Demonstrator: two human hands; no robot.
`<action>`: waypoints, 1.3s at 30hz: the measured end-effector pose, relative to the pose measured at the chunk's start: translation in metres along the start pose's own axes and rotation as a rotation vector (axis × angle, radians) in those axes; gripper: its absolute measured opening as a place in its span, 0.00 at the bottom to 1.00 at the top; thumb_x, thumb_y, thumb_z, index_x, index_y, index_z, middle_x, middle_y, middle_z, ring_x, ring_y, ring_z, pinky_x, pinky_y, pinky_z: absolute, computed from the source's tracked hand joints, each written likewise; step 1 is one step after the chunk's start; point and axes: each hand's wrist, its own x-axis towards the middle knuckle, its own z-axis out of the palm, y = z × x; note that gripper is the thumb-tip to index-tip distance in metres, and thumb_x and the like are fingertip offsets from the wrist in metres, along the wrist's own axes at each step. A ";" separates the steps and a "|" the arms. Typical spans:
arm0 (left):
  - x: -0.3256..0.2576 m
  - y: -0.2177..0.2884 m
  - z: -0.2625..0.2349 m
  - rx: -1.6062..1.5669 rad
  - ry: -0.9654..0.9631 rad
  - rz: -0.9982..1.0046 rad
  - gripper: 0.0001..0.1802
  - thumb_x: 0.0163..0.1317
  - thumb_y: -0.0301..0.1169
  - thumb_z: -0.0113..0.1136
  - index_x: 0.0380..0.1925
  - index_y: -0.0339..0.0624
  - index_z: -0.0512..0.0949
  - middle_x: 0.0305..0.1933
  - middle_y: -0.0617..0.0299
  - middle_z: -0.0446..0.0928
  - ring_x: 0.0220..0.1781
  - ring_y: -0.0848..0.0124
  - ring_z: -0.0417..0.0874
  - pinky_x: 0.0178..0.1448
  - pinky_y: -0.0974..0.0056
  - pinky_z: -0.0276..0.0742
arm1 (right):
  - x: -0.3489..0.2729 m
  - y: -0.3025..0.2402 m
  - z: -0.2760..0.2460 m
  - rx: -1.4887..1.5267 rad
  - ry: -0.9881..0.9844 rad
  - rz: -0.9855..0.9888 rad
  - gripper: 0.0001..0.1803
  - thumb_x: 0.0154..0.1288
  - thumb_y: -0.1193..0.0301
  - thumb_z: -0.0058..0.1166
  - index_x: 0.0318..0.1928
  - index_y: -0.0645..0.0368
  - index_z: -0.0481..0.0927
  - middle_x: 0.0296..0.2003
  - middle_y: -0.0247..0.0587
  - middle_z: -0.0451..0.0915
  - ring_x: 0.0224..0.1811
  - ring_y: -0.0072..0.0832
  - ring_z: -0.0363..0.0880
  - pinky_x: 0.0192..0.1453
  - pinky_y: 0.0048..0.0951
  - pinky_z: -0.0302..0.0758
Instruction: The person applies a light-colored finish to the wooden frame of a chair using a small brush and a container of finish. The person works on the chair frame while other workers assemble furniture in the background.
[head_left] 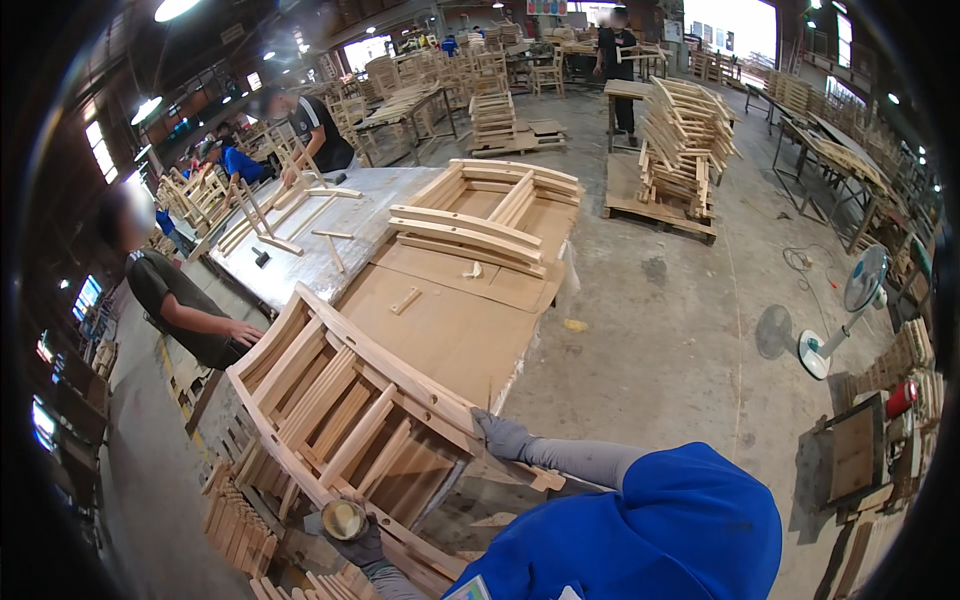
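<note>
My left hand (362, 545), in a grey glove, is closed around a small round pot (344, 520) with pale yellow contents. It is beside the near rail of a stack of curved wooden frames (345, 345), which have slats between holed rails. My right hand (503, 437), also grey-gloved, is at the right end of the upper rail with its fingers bent together. A thin dark line rises by its fingertips, but I cannot make out what the hand grips. Another curved frame stack (480, 215) lies farther along the table, beyond a small loose wooden piece (405, 301).
Brown cardboard (455, 325) covers the near table. A person (185, 300) stands at left, one hand by the frames; another person (318, 130) works at the far table. Wooden parts (240, 520) lie low at left. A loaded pallet (660, 205) and a fan (845, 310) stand right.
</note>
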 end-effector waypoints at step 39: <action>0.007 0.004 -0.019 -0.249 -0.303 -0.179 0.32 0.61 0.56 0.45 0.61 0.52 0.63 0.65 0.50 0.61 0.62 0.43 0.65 0.50 0.40 0.75 | 0.004 0.007 0.001 -0.005 0.173 -0.108 0.31 0.59 0.61 0.51 0.61 0.59 0.61 0.47 0.56 0.76 0.41 0.51 0.78 0.45 0.45 0.75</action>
